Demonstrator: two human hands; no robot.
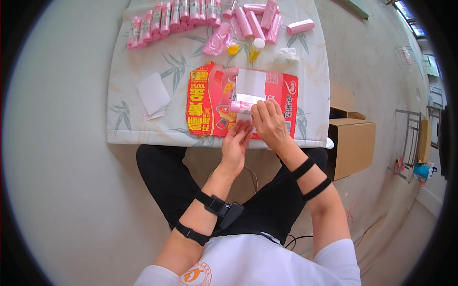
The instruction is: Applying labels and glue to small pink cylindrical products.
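Observation:
A pink roll of plastic bags (235,107) with a white printed label lies crosswise above a red and yellow printed cardboard sheet (210,90). My right hand (273,123) holds its right end, fingers bent over the top. Just below the roll, my left hand (235,143) is palm up with its fingers stretched out; whether the fingertips touch the roll is hard to see. White paper (251,82) lies on the cardboard right behind the roll. Farther back are a small yellow glue bottle (255,53) with a white top and a loose yellow cap (233,49).
Labelled pink rolls (175,16) stand in rows at the back left. Several plain pink rolls (257,24) lie at the back right, near crumpled pink plastic (218,40). A stack of white paper slips (153,95) is at left. An open cardboard box (353,145) stands beside the table.

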